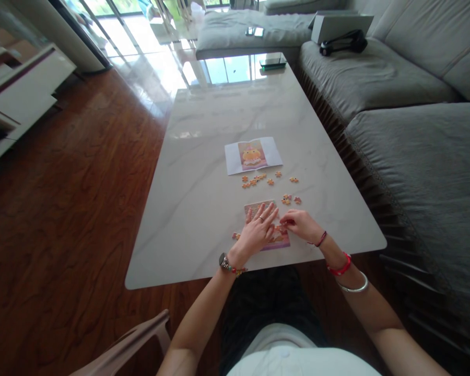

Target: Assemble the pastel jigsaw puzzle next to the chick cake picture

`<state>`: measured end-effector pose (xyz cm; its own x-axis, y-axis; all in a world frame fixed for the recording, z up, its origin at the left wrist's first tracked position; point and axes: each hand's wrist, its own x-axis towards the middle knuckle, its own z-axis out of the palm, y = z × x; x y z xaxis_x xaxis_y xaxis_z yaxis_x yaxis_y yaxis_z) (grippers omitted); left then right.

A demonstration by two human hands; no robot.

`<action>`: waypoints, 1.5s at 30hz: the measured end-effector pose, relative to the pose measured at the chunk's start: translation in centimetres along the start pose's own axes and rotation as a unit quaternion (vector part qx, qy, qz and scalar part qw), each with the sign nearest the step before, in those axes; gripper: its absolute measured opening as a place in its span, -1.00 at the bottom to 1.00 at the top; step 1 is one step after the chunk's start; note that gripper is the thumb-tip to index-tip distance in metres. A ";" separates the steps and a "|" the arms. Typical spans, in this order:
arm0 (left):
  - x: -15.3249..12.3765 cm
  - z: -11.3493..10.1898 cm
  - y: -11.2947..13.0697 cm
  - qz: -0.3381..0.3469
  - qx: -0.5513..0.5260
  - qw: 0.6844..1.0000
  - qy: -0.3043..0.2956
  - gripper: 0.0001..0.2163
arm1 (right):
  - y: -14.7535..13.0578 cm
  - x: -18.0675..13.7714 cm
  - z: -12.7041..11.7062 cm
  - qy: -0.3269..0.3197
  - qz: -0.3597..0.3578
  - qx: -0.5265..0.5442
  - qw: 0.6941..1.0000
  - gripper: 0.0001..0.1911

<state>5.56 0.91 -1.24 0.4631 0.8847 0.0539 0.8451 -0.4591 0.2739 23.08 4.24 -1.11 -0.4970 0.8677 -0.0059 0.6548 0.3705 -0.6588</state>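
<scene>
A partly filled jigsaw puzzle lies near the table's front edge, its lower part purple and orange, its upper part a bare tray. My left hand rests flat across it with fingers spread, hiding much of the middle. At the puzzle's right edge my right hand has its fingers pinched together; a small puzzle piece seems to be at the fingertips, though it is mostly hidden. Loose puzzle pieces lie beyond the tray, with a small cluster to the right and a few at the left.
A creased paper with a printed orange picture lies behind the pieces on the white marble-look table. A dark phone-like device sits at the far end. Grey sofas run along the right; a plastic chair stands at lower left.
</scene>
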 end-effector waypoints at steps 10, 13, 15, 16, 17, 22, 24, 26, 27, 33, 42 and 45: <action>-4.3 1.0 2.7 -0.023 -0.003 0.999 0.030 -0.65 | 0.1 0.0 0.4 0.011 0.007 -0.013 1.000 -0.81; -4.4 1.5 2.7 -0.029 -0.005 0.999 0.036 -0.65 | 0.0 0.0 0.4 0.013 0.012 -0.014 1.000 -0.81; -4.4 1.6 2.7 -0.032 -0.005 0.999 0.035 -0.65 | -0.1 0.0 0.3 0.011 0.016 -0.019 1.000 -0.81; -4.4 1.6 2.8 -0.033 -0.005 0.999 0.035 -0.65 | -0.1 0.0 0.3 0.008 0.017 -0.021 1.000 -0.82; -4.4 1.6 2.8 -0.034 -0.005 0.999 0.035 -0.65 | -0.1 0.1 0.3 0.005 0.019 -0.024 1.000 -0.82; -4.4 1.6 3.0 -0.038 -0.003 0.999 0.034 -0.65 | -0.3 0.1 0.3 0.001 0.021 -0.026 0.999 -0.82; -4.3 1.4 3.1 -0.044 -0.003 0.999 0.030 -0.64 | -0.5 0.1 0.2 -0.001 0.027 -0.019 0.999 -0.82; -4.0 1.1 3.1 -0.051 -0.005 0.998 0.022 -0.64 | -0.7 0.0 0.0 -0.010 0.036 0.001 0.999 -0.82; -3.8 0.9 3.1 -0.055 -0.007 0.998 0.016 -0.65 | -0.7 0.0 -0.2 -0.018 0.040 0.020 0.999 -0.83; -2.1 -0.6 2.5 -0.074 -0.044 0.993 -0.075 -0.80 | 0.3 2.0 -1.6 -0.038 0.054 0.212 0.975 -0.89; 6.4 -5.4 -4.9 -0.160 -0.152 0.973 0.066 -0.79 | 0.9 10.6 -4.4 0.053 0.122 0.337 0.932 -0.83; 8.1 -5.9 -7.0 -0.201 -0.170 0.959 0.102 -0.78 | 0.4 11.8 -4.5 0.067 0.119 0.335 0.932 -0.83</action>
<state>1.84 11.81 2.95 0.0265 0.9981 0.0553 0.7920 -0.0547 0.6080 20.05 16.15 1.92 -0.2773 0.9493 -0.1480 0.2117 -0.0899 -0.9732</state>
